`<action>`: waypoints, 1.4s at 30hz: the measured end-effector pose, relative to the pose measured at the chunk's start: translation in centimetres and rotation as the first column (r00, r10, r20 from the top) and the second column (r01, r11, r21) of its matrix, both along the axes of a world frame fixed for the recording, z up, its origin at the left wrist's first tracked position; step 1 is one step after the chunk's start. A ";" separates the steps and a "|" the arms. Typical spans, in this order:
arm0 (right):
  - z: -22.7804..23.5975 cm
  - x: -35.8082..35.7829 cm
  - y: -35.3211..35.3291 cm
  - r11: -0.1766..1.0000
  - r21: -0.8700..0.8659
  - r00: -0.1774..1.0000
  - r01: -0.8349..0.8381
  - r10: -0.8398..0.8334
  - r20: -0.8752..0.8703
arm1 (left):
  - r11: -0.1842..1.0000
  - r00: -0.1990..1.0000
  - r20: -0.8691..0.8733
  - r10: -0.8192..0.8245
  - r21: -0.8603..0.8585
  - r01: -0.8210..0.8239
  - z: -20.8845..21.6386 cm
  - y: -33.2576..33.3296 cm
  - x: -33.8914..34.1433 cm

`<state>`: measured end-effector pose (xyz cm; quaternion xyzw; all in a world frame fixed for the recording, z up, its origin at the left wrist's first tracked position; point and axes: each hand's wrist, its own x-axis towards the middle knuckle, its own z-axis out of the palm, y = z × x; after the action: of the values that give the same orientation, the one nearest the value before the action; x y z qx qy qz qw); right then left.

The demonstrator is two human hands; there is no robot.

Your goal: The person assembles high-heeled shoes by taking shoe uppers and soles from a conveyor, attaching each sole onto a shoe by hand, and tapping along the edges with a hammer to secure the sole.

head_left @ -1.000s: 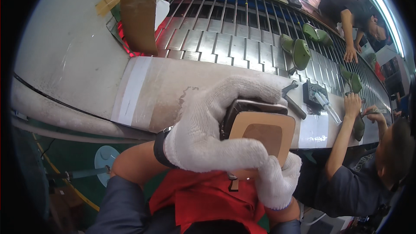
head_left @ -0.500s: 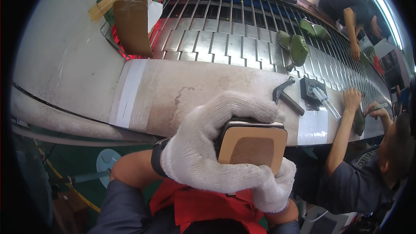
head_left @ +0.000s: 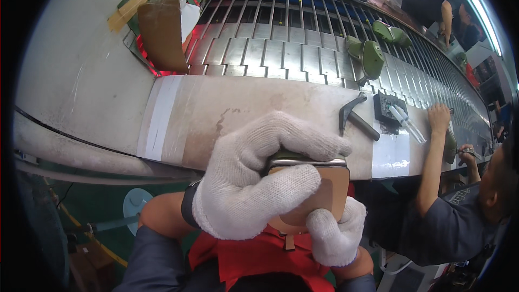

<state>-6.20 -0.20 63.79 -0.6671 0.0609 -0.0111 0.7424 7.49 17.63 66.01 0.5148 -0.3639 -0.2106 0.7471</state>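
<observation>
A square-ended piece with a tan face point(head_left: 335, 186) and a dark, shiny rim is held up in front of me. A bit of green shows behind its upper rim, and a small tan tab hangs below it. My left hand point(head_left: 243, 184), in a white knit glove, has its fingers over the top edge and its thumb lying across the face. My right hand point(head_left: 338, 233), gloved alike, grips the lower right edge with its thumb on the face. The piece's back is hidden. On the bench beyond lies a hammer point(head_left: 363, 124) with a black head.
Past the pale bench point(head_left: 259, 94) runs a metal slat conveyor point(head_left: 281, 54) with green shoe lasts point(head_left: 372, 59). A black block point(head_left: 389, 111) and clear tubes point(head_left: 406, 123) sit at the right. A co-worker's arm point(head_left: 432, 157) reaches over the bench there. A cardboard flap point(head_left: 162, 35) stands at left.
My left thumb has moved up from beside my right hand onto the tan face. My right thumb now shows on the face too. The piece has tilted and dropped slightly.
</observation>
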 end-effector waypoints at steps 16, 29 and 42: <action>-0.1 0.1 -0.4 0.976 0.202 0.996 0.088 -0.089 -0.007 | 0.990 0.998 0.038 -0.053 -0.132 0.058 -1.6 -1.5 0.9; 2.2 5.8 -1.8 0.969 0.138 0.978 0.205 -0.198 -0.062 | 0.966 0.969 -0.220 -0.111 -0.253 0.054 -2.5 -5.6 6.8; 0.9 6.3 -3.2 0.980 0.077 0.980 0.182 -0.187 0.064 | 0.984 0.995 -0.104 0.003 -0.176 -0.021 -2.9 -5.8 7.0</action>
<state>0.08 -3.37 64.67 -0.6310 0.0965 -0.1017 0.7630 14.47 11.87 63.09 0.4370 -0.3388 -0.1996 0.8089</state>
